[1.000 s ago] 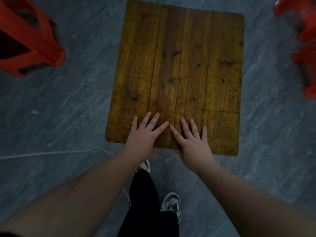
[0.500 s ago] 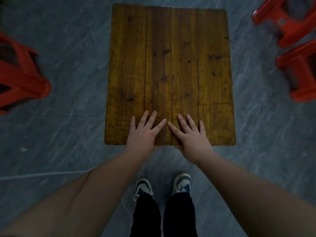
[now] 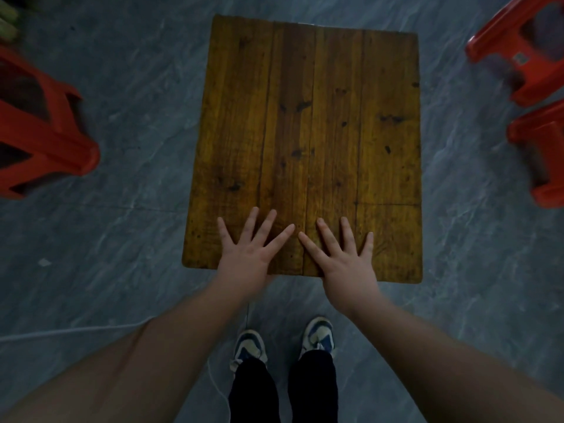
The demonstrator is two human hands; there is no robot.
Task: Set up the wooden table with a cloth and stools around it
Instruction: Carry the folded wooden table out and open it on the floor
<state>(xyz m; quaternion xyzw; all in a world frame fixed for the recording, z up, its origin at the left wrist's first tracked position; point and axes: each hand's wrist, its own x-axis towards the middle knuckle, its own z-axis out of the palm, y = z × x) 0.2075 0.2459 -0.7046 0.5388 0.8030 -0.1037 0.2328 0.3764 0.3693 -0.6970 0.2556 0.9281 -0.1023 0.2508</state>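
No text, number or brand can be read anywhere here. The upper red stool at the right carries a small pale sticker on its plastic, but it is blurred and nothing on it can be made out. The wooden table shows only dark knots and plank seams, no lettering. The shoes have blue and white panels with no logo that can be told
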